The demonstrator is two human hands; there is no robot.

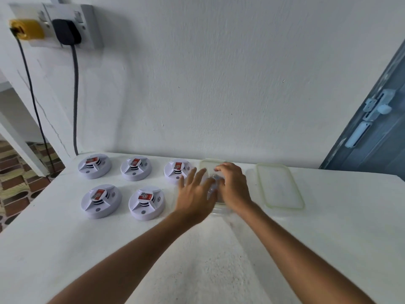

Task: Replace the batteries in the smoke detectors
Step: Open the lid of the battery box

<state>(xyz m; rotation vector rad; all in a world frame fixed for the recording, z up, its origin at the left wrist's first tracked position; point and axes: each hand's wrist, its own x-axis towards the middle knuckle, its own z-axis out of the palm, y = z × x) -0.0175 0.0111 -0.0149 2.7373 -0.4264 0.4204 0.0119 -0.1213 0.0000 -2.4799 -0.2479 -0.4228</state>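
Head camera looks down on a white table (65, 249) where five white smoke detectors (94, 165) with red labels lie in two rows at left. Just right of them, both hands reach over a clear plastic container (211, 164). Left hand (195, 194) has fingers spread apart and straight; right hand (233, 185) curls over something blurred inside, grasp unclear. Container's lid (279, 186) lies beside it.

Rough white plastered wall (219, 73) fills the frame. White wall socket plate (87, 25) upper left, yellow plug (28, 29) and black plug (65, 31) in it. White textured countertop (197, 260) below. Blue-grey door (377, 132) right edge. Brick-pattern floor (19, 183) lower left.
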